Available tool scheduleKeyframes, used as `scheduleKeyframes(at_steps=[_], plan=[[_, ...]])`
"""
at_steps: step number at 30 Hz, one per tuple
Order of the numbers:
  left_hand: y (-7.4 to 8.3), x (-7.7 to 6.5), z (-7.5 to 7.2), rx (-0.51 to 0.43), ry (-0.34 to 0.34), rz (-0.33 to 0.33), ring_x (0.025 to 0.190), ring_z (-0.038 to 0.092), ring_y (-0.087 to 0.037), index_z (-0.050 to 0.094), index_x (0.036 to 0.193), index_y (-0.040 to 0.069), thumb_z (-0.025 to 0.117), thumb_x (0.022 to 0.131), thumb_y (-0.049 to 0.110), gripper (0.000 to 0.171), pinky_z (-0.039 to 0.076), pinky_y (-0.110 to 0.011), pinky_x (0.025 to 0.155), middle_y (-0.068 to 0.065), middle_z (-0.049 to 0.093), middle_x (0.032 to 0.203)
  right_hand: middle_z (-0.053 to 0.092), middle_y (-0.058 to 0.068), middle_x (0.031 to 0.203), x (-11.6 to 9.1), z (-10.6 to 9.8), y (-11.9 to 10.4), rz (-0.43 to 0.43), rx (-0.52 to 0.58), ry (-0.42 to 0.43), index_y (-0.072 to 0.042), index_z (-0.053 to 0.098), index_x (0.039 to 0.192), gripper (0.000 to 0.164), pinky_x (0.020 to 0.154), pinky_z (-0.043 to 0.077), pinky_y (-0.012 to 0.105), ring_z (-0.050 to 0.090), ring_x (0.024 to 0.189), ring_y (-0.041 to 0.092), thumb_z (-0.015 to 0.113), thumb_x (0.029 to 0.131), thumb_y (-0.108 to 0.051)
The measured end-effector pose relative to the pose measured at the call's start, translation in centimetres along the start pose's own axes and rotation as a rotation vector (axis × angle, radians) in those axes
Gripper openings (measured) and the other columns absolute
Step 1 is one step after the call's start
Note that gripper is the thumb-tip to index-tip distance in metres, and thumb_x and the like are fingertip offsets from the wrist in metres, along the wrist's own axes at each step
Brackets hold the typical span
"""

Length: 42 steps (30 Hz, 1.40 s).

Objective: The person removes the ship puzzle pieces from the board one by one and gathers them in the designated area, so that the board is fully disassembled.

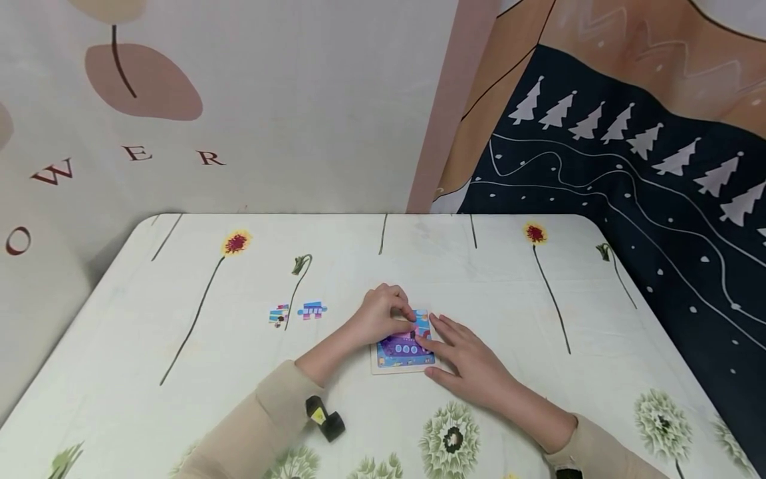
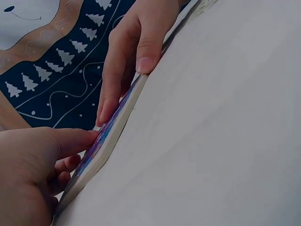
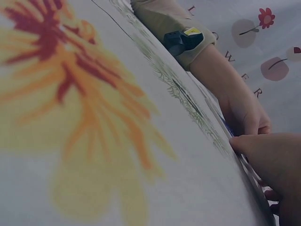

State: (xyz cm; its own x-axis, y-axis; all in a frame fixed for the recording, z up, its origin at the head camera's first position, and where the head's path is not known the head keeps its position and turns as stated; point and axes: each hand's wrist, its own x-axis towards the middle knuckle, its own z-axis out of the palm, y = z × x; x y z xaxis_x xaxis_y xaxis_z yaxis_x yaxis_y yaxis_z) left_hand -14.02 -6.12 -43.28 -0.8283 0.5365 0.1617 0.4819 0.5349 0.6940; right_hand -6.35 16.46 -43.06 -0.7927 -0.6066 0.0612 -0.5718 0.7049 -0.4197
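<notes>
A small jigsaw puzzle point(image 1: 405, 360) in a pale tray lies flat on the table, its picture purple and blue. My left hand point(image 1: 381, 314) is over the puzzle's upper left part, thumb and index finger pinching a puzzle piece point(image 1: 413, 334) at its surface; the fingers hide most of that piece. From the right, my right hand point(image 1: 473, 359) rests at the tray with spread, fairly straight fingers. Its index fingertip touches the picture and its thumb lies at the tray's lower right edge. In the left wrist view, the tray's pale edge point(image 2: 109, 146) shows side-on between both hands.
Two loose jigsaw pieces lie left of the tray: a multicoloured piece point(image 1: 278, 316) and a blue and pink piece point(image 1: 312, 311). The table point(image 1: 239, 299) has a flower-printed white cloth. Printed curtains point(image 1: 299, 100) hang behind it. A black strapped device point(image 1: 325, 418) sits at the left cuff.
</notes>
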Motion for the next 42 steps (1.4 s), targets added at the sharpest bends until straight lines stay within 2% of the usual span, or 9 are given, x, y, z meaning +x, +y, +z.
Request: scheduleKeyframes(at_steps=[6, 12, 20, 25, 32, 37, 42], plan=[[0.05, 0.0, 0.07, -0.034, 0.004, 0.003, 0.089, 0.048, -0.013, 0.075, 0.077, 0.015, 0.08, 0.077, 0.014, 0.006, 0.033, -0.04, 0.087, 0.009, 0.059, 0.091, 0.022, 0.004, 0.156, 0.0, 0.02, 0.05, -0.004, 0.006, 0.007, -0.025, 0.049, 0.141, 0.053, 0.106, 0.025, 0.054, 0.019, 0.142, 0.026, 0.051, 0.095, -0.051], [0.09, -0.01, 0.09, -0.042, 0.0, 0.016, 0.09, 0.048, -0.013, 0.076, 0.077, 0.014, 0.08, 0.077, 0.013, 0.005, 0.037, -0.036, 0.084, 0.009, 0.06, 0.091, 0.022, 0.004, 0.156, -0.01, -0.01, 0.04, -0.002, 0.009, 0.009, -0.024, 0.049, 0.141, 0.054, 0.106, 0.025, 0.055, 0.019, 0.142, 0.027, 0.052, 0.095, -0.051], [0.17, -0.06, 0.16, -0.116, 0.0, -0.011, 0.086, 0.049, -0.011, 0.073, 0.077, 0.013, 0.079, 0.078, 0.01, 0.007, 0.041, -0.03, 0.079, 0.01, 0.063, 0.086, 0.023, 0.004, 0.156, -0.02, 0.06, 0.03, -0.004, 0.016, 0.014, -0.024, 0.05, 0.14, 0.053, 0.106, 0.026, 0.054, 0.02, 0.141, 0.026, 0.053, 0.095, -0.05], [0.07, -0.07, 0.27, -0.142, 0.002, -0.041, 0.079, 0.05, -0.01, 0.071, 0.084, 0.013, 0.079, 0.078, 0.009, 0.011, 0.044, -0.027, 0.073, 0.009, 0.061, 0.08, 0.023, 0.004, 0.156, -0.04, 0.06, 0.04, 0.0, 0.023, 0.014, -0.024, 0.05, 0.14, 0.053, 0.105, 0.025, 0.055, 0.019, 0.142, 0.027, 0.053, 0.094, -0.05], [0.02, 0.19, 0.29, -0.17, 0.003, -0.045, 0.079, 0.051, -0.011, 0.069, 0.106, 0.008, 0.078, 0.078, 0.006, 0.03, 0.045, -0.028, 0.075, 0.008, 0.061, 0.078, 0.023, 0.004, 0.156, 0.0, 0.07, 0.06, 0.002, 0.016, 0.015, -0.024, 0.05, 0.14, 0.053, 0.105, 0.026, 0.055, 0.02, 0.142, 0.026, 0.054, 0.094, -0.05], [-0.1, 0.15, 0.34, -0.168, 0.013, -0.031, 0.075, 0.051, -0.011, 0.073, 0.105, 0.008, 0.074, 0.083, 0.01, 0.022, 0.046, -0.028, 0.07, 0.007, 0.059, 0.079, 0.023, 0.004, 0.156, -0.01, 0.07, 0.11, -0.001, 0.012, 0.014, -0.024, 0.05, 0.141, 0.052, 0.105, 0.026, 0.055, 0.02, 0.142, 0.026, 0.054, 0.094, -0.049], [-0.12, 0.04, 0.38, -0.204, 0.061, -0.047, 0.074, 0.054, -0.01, 0.074, 0.1, 0.008, 0.071, 0.086, 0.007, 0.015, 0.047, -0.027, 0.07, 0.007, 0.06, 0.077, 0.022, 0.004, 0.156, -0.03, 0.13, 0.16, 0.002, 0.017, 0.009, -0.025, 0.049, 0.141, 0.053, 0.106, 0.025, 0.055, 0.019, 0.142, 0.025, 0.053, 0.095, -0.049]])
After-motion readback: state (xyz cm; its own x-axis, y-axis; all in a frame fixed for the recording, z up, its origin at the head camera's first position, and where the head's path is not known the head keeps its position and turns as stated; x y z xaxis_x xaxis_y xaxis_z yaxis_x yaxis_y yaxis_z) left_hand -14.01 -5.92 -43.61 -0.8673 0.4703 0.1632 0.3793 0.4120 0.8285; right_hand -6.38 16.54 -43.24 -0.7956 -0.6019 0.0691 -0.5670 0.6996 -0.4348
